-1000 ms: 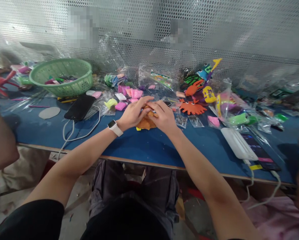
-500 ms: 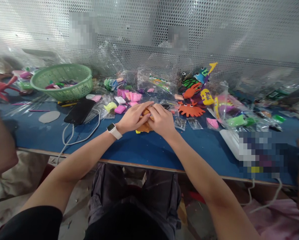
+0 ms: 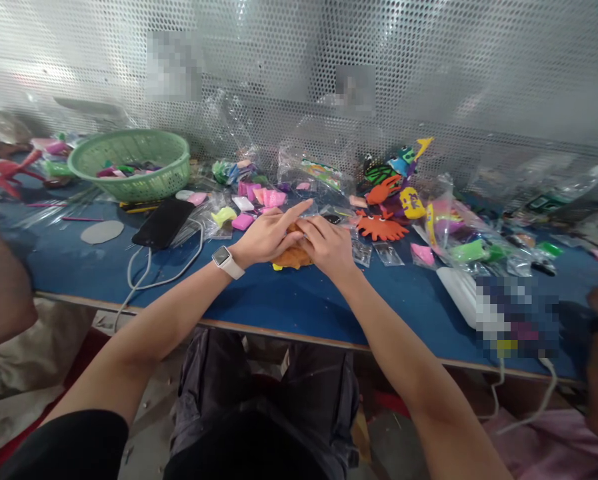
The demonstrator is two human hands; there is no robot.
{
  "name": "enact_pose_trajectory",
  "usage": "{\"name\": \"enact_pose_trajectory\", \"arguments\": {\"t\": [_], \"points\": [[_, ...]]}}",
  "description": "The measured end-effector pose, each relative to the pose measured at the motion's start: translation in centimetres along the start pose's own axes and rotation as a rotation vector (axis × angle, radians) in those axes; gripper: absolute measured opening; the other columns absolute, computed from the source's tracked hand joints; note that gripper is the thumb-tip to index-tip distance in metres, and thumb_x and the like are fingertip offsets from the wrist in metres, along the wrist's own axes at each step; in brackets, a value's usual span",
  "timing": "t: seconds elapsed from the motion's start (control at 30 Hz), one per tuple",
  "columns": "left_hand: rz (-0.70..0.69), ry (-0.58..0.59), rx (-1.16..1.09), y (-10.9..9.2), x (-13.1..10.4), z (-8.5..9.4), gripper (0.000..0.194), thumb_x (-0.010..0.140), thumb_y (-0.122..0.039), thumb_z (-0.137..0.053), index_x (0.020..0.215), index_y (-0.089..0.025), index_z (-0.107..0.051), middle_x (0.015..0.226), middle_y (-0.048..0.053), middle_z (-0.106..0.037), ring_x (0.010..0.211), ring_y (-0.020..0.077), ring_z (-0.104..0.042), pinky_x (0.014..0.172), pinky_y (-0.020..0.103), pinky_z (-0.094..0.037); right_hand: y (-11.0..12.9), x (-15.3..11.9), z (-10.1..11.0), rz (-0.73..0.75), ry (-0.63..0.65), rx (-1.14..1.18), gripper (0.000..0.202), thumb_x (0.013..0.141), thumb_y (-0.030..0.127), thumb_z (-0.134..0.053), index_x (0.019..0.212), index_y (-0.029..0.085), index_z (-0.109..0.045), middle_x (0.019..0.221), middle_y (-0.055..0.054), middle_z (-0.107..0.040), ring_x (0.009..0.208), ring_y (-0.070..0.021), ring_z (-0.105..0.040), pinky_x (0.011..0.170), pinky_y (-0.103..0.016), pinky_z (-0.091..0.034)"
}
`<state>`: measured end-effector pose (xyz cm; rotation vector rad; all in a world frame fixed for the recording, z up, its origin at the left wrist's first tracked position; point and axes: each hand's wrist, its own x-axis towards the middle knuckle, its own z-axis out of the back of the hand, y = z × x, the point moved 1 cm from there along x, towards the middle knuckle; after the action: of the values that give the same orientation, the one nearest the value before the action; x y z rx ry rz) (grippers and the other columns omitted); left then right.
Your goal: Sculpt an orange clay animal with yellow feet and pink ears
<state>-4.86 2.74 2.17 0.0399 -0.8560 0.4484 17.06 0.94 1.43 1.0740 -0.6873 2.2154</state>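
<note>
A lump of orange modelling clay (image 3: 293, 258) lies on the blue table, with a small bit of yellow clay (image 3: 277, 267) at its lower left edge. From the left, my left hand (image 3: 265, 237) grips the lump, thumb bent against it and index finger stretched out. My right hand (image 3: 333, 248) closes over the other side with curled fingers, its fingertips meeting the left thumb on top. Much of the clay is hidden beneath both hands. An orange clay crab (image 3: 381, 227) sits just right of my right hand. Pink clay (image 3: 243, 221) and yellow-green clay (image 3: 223, 216) lie beyond the left.
A green basket (image 3: 129, 183) holding colourful pieces stands at the back left. Before it are a black phone (image 3: 163, 223) with a white cable and a grey disc (image 3: 101, 232). Clear packets (image 3: 389, 253) and a white device (image 3: 457, 297) lie right. Other people's arms show at both sides.
My left index finger has lifted and straightened away from the right hand. More of the orange clay shows between my hands. The whole view has shifted slightly.
</note>
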Motion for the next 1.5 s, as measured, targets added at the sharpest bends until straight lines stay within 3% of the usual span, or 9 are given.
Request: {"name": "enact_pose_trajectory", "arguments": {"t": [0.23,0.4,0.57,0.7,0.8,0.9,1.07,1.33,1.5], "points": [[0.049,0.031,0.006,0.8,-1.6,3.6,0.067,0.123,-0.069,-0.041,0.163,-0.020,-0.063,0.114,0.012,-0.086,0.107,0.0313,-0.081,0.105,0.051,-0.060,-0.6,-0.1,0.1,-0.089,-0.001,0.051,0.047,0.130,0.044,-0.041,0.115,0.020,-0.079,0.098,-0.009,-0.083,0.080,-0.0206,-0.078,0.070,-0.032,-0.056],[0.123,0.143,-0.044,1.7,-5.2,5.2,0.081,0.108,-0.077,-0.067,0.165,-0.021,-0.057,0.134,0.017,-0.080,0.115,0.0341,-0.078,0.107,0.053,-0.062,-1.0,-0.1,0.6,-0.159,-0.003,0.229,0.039,0.128,0.044,-0.050,0.133,0.020,-0.080,0.104,-0.009,-0.088,0.083,-0.0200,-0.082,0.075,-0.032,-0.061],[0.278,0.298,-0.105,2.1,-7.2,4.6,0.083,0.101,-0.059,-0.082,0.168,-0.021,-0.052,0.138,0.018,-0.078,0.123,0.0357,-0.080,0.111,0.054,-0.064,0.1,0.3,1.8,-0.213,0.009,0.406,0.038,0.124,0.035,-0.055,0.155,0.026,-0.074,0.118,-0.009,-0.092,0.082,-0.0202,-0.086,0.074,-0.033,-0.065],[0.335,0.327,-0.197,2.3,-7.1,4.0,0.076,0.102,-0.047,-0.078,0.168,-0.022,-0.050,0.129,0.015,-0.081,0.115,0.0329,-0.084,0.105,0.050,-0.066,2.8,0.0,2.8,-0.353,0.033,0.540,0.029,0.120,0.036,-0.061,0.142,0.031,-0.079,0.086,0.000,-0.085,0.065,-0.0195,-0.079,0.062,-0.033,-0.060],[0.353,0.330,-0.223,2.5,-7.1,3.6,0.079,0.097,-0.042,-0.082,0.168,-0.024,-0.050,0.128,0.013,-0.082,0.114,0.0331,-0.084,0.101,0.048,-0.066,6.3,-1.1,3.5,-0.543,0.082,0.665,0.024,0.116,0.042,-0.067,0.132,0.030,-0.080,0.095,-0.003,-0.086,0.065,-0.0201,-0.078,0.065,-0.038,-0.063],[0.394,0.362,-0.256,2.9,-7.4,2.9,0.082,0.093,-0.035,-0.084,0.167,-0.024,-0.050,0.119,0.012,-0.085,0.107,0.0335,-0.086,0.093,0.045,-0.066,10.0,-2.3,3.8,-0.779,0.173,0.841,0.025,0.113,0.049,-0.072,0.127,0.030,-0.081,0.082,-0.001,-0.080,0.062,-0.0201,-0.074,0.066,-0.039,-0.062],[0.477,0.341,-0.416,3.8,-7.6,1.8,0.077,0.091,-0.026,-0.081,0.162,-0.020,-0.052,0.108,0.008,-0.086,0.095,0.0279,-0.083,0.089,0.041,-0.063,13.4,-3.0,2.8,-1.134,0.331,1.216,0.049,0.103,0.066,-0.081,0.131,0.025,-0.077,0.088,-0.004,-0.080,0.064,-0.0195,-0.071,0.055,-0.032,-0.052],[0.643,0.362,-0.869,5.4,-7.3,2.1,0.067,0.083,-0.027,-0.092,0.142,-0.018,-0.061,0.097,0.003,-0.082,0.092,0.0206,-0.078,0.088,0.037,-0.060,15.2,-2.3,0.3,-1.220,0.227,1.033,0.054,0.099,0.067,-0.080,0.127,0.025,-0.060,0.099,-0.007,-0.088,0.068,-0.0223,-0.077,0.074,-0.040,-0.064],[0.747,0.333,-0.972,5.5,-7.2,3.0,0.067,0.078,-0.036,-0.103,0.134,-0.018,-0.070,0.098,0.002,-0.082,0.092,0.0175,-0.076,0.090,0.034,-0.057,15.9,-1.5,-0.9,-1.176,0.321,0.685,0.032,0.108,0.055,-0.064,0.106,0.031,-0.044,0.093,-0.003,-0.089,0.067,-0.0270,-0.078,0.073,-0.039,-0.051]]}}
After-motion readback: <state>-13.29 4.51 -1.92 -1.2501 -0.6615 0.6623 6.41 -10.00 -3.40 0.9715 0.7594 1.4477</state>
